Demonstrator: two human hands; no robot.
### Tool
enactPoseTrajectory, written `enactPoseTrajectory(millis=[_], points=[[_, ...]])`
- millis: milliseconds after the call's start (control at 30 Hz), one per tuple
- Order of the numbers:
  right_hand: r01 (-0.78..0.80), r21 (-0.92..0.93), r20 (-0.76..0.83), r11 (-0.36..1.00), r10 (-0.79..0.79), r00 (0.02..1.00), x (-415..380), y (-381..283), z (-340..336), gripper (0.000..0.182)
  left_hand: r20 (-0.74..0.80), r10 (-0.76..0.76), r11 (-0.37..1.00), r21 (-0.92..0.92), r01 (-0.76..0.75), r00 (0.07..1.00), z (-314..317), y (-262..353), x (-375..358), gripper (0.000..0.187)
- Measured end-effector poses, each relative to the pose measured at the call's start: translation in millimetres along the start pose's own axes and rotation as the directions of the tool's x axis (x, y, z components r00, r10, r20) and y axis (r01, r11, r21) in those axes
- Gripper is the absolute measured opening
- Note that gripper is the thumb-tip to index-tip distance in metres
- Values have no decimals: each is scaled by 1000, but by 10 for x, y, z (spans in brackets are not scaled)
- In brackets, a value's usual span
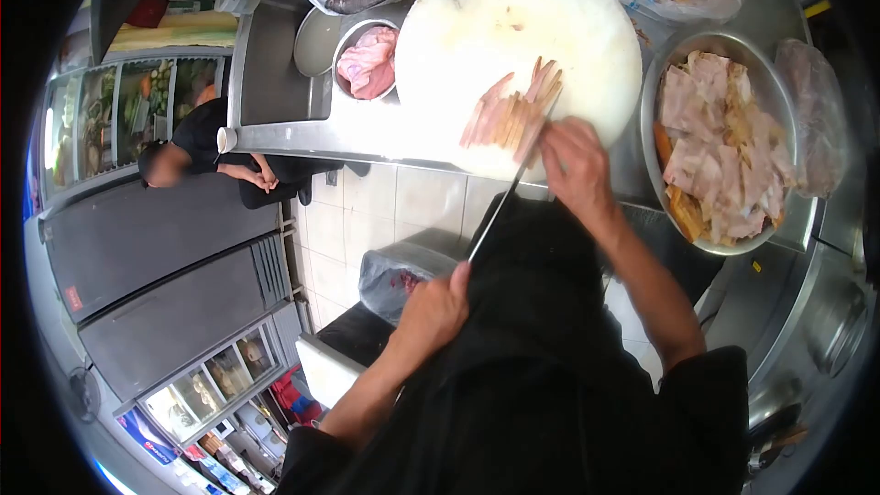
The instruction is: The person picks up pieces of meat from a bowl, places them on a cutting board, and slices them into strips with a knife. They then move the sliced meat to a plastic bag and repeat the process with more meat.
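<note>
While cut strips (500, 121) lie on the board (477, 18), slabs (701, 174) at right lie whole; left hand (433, 310) grips knife (502, 203), right hand's (575, 165) hold is unclear.

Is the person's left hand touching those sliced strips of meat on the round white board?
Apart. The head view shows the left hand closed around the near end of the knife, with a plain gap between it and the meat strips.
</note>
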State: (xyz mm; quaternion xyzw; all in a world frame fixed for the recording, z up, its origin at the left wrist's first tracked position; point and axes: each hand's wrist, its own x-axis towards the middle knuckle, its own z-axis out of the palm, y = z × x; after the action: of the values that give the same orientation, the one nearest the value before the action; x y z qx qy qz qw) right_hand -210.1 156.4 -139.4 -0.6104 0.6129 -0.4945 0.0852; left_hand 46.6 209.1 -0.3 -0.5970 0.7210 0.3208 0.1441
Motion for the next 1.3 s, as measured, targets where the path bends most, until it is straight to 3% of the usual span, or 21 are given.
enactPoseTrajectory(millis=[33,100,167,267,500,533,633,767,800,900,1000,1100,1200,1300], points=[[-10,-3,11,1000,10,1000,30,19,16,14,-7,87,994,66,-87,996,73,21,153,64],[-33,-14,27,999,33,999,76,6,11,13,2,91,994,62,-91,996,110,164,436,65],[-50,-37,34,998,51,998,79,-30,-4,12,35,-61,994,-88,64,998,-42,439,678,65],[-51,-26,24,998,52,998,46,-85,15,29,43,-129,970,-203,135,991,-278,464,664,72],[-69,-227,9,971,73,997,220,-76,91,35,-76,-247,901,-385,200,966,-557,-79,363,78],[-67,-165,-4,984,67,998,274,-91,104,40,-57,-291,882,-402,245,955,-560,-174,352,82],[89,-128,211,988,-61,975,525,-142,210,48,-36,-345,831,-476,288,938,-450,-467,353,86],[84,-190,514,978,26,857,791,-109,444,49,-50,-307,823,-514,239,950,-231,-766,379,88],[166,-241,466,956,-36,884,810,-45,506,40,-44,-297,823,-519,232,954,-184,-829,393,88],[40,-254,526,966,103,844,1039,71,592,33,60,-311,786,-544,293,948,-216,-860,388,87],[-70,-177,418,982,140,897,1170,119,595,27,-1,-248,817,-538,209,969,-175,-1008,435,88],[-85,-269,451,959,204,869,1307,106,494,23,24,-213,802,-567,189,977,-235,-1128,454,88],[-275,-441,437,854,472,766,1405,-136,322,22,71,-220,784,-581,219,973,-395,-1149,418,88],[-163,-527,522,834,469,712,1423,-231,179,23,79,-191,771,-605,200,978,-409,-1267,443,87]])
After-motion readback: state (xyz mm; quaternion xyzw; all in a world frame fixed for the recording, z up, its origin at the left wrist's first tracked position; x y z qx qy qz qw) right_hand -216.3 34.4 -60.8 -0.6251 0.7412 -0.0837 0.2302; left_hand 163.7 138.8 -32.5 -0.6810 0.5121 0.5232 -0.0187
